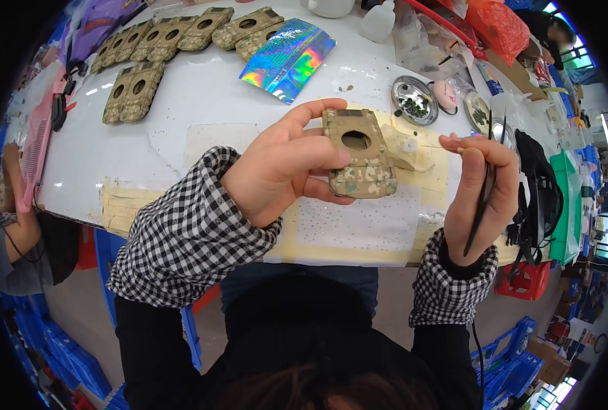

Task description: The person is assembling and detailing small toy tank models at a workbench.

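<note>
Centrally, the left hand (280, 171) is clamping a camouflage case (358, 154) above the white bench (201, 102), while right hand (478, 188) fingers are pinching black tweezers (483, 198); blue crates (58, 348) are lining the floor.

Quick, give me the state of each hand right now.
Left hand: closed around a camouflage-patterned case, held up above the table.
Right hand: closed on thin black tweezers.

Eleven camouflage cases (358, 154), two round dishes (413, 100)
</note>
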